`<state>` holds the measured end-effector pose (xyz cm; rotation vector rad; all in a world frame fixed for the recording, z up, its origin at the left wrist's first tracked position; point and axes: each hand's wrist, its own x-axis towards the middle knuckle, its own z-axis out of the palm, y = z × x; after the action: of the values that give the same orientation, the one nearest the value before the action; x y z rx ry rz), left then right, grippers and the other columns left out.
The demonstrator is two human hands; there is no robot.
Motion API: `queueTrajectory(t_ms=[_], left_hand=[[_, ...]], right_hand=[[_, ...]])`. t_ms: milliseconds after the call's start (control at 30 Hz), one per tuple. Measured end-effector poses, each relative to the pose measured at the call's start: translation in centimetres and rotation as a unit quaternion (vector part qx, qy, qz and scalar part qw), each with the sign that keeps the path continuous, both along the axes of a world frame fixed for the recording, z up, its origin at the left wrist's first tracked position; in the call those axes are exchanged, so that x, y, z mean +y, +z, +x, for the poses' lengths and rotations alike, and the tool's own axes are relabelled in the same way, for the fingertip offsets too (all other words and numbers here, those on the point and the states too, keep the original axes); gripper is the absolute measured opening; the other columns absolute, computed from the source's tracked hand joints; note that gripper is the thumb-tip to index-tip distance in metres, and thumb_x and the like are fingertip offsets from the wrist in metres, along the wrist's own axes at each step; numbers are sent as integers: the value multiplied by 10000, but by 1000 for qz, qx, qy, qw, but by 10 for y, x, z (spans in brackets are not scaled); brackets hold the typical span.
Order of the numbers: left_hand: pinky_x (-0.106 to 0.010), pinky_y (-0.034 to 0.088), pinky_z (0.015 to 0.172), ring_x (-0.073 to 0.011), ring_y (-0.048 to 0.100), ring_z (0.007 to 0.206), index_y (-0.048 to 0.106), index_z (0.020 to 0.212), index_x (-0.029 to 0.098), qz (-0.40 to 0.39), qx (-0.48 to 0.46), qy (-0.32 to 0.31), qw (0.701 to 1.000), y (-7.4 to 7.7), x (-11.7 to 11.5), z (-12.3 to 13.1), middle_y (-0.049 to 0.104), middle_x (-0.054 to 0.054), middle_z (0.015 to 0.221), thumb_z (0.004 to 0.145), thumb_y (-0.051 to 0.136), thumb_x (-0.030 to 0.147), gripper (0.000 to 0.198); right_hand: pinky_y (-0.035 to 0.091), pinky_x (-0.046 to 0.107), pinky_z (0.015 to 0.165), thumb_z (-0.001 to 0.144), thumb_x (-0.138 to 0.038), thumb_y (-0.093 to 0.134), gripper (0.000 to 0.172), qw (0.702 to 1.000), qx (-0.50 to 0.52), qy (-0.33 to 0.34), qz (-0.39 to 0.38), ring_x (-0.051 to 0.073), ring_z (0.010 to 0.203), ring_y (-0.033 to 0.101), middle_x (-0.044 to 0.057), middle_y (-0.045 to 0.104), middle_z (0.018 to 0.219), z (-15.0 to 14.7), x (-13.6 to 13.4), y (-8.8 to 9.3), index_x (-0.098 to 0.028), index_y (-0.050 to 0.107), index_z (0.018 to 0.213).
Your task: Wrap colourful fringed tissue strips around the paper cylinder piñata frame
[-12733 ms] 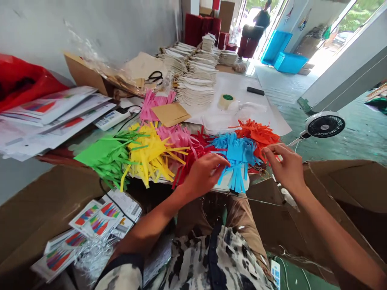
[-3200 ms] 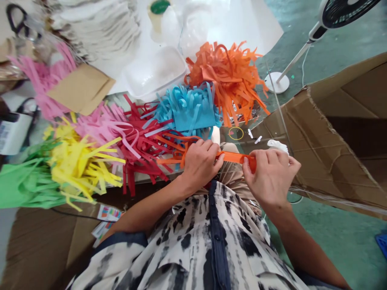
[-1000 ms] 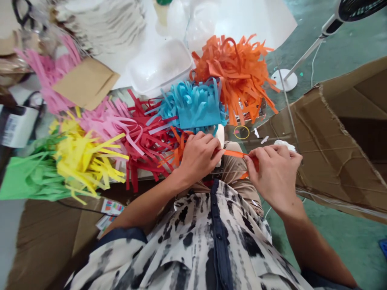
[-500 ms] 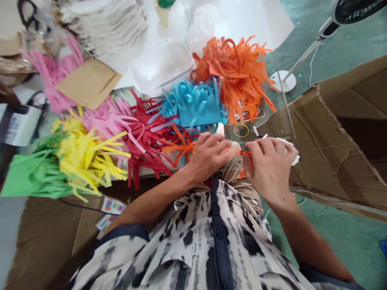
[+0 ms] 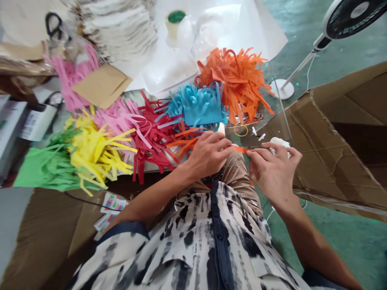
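Observation:
A narrow orange strip of fringed paper (image 5: 241, 149) spans the gap between my two hands, above my lap. My left hand (image 5: 208, 155) is closed around its left part, and orange fringe spreads out beyond that hand over red fringed paper (image 5: 155, 137). The right end is pinched between the thumb and fingers of my right hand (image 5: 273, 171). Just past my hands lie blue fringed paper (image 5: 201, 106) and a larger orange fringed bunch (image 5: 237, 80). A yellow rubber band (image 5: 241, 130) rests near the table edge. What my left palm covers is hidden.
Yellow (image 5: 98, 149), green (image 5: 50, 169) and pink (image 5: 119, 117) fringed papers line the table's left side. Brown paper pieces (image 5: 101, 86) and a white tray (image 5: 169, 72) are behind. At right stand an open cardboard box (image 5: 335, 149) and a fan (image 5: 347, 24).
My right hand has shifted slightly right and its fingers have changed position on the orange paper. The strip between my hands now looks straighter. The camera view has shifted a little.

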<state>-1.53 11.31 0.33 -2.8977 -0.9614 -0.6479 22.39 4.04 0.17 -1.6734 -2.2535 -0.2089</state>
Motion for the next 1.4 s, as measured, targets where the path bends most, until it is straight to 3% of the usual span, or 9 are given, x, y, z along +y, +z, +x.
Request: queueTrajectory(t_ms=[100, 233, 433, 633, 800, 1167, 1300, 1400], left_hand=[[-361, 483, 852, -210, 625, 975, 734, 1006, 181, -46, 32, -32, 998, -6, 3, 19, 755, -52, 1024, 1055, 576, 199, 167], [-353, 467, 787, -222, 603, 895, 705, 963, 154, -56, 68, -19, 996, -10, 6, 18, 711, -61, 947, 1060, 565, 192, 175], [-364, 447, 836, -222, 597, 967, 708, 1117, 183, -82, 48, -23, 995, -12, 5, 12, 718, -67, 1070, 1089, 540, 270, 191], [-415, 386, 843, -251, 594, 1008, 698, 1068, 189, -76, 85, 16, 993, -8, 8, 14, 720, -71, 1076, 1088, 528, 257, 184], [-443, 351, 892, -268, 586, 1022, 704, 1026, 192, -77, 73, 46, 993, -7, 10, 10, 732, -79, 1046, 1092, 528, 308, 220], [-473, 328, 896, -285, 585, 1049, 676, 937, 205, -155, 30, 109, 982, 7, 13, 13, 742, -70, 1019, 1018, 609, 289, 135], [-457, 332, 879, -277, 581, 1057, 680, 988, 223, -173, 5, 126, 977, 7, 11, 15, 746, -49, 1017, 969, 645, 227, 40], [-457, 331, 897, -265, 588, 1074, 697, 999, 243, -176, -13, 134, 975, 5, 7, 13, 761, -27, 1020, 988, 599, 176, 119]], right_hand=[[228, 525, 1051, 984, -221, 613, 169, 1000, 4, 9, -10, 320, 1259, 595, 39, 834, 1082, -2, -2, 4, -232, 758, 1070], [219, 526, 1066, 1027, -290, 602, 165, 1000, 11, -3, -27, 311, 1263, 573, 34, 825, 1041, -6, -3, 6, -253, 756, 1074], [222, 504, 1070, 1053, -299, 602, 155, 999, 14, -4, -31, 287, 1259, 554, 13, 804, 1022, -13, 3, 3, -291, 756, 1049], [227, 484, 1070, 1087, -242, 494, 227, 998, -19, -15, -52, 279, 1233, 537, 62, 759, 1106, -18, 4, 5, -273, 715, 1053], [261, 477, 1019, 1072, -314, 508, 219, 997, -20, -67, -39, 300, 1138, 532, 91, 709, 1011, -22, 5, -2, -216, 679, 976], [265, 483, 932, 1035, -343, 486, 260, 992, -36, -72, -101, 348, 1116, 537, 127, 708, 976, -28, 16, 11, -197, 658, 905], [261, 474, 919, 1005, -317, 510, 195, 993, -11, -71, -97, 347, 1133, 533, 130, 719, 1030, -26, 18, 12, -206, 662, 956], [256, 472, 937, 987, -256, 525, 129, 993, 27, -67, -97, 328, 1131, 548, 98, 745, 1015, -24, 15, 10, -225, 650, 978]])
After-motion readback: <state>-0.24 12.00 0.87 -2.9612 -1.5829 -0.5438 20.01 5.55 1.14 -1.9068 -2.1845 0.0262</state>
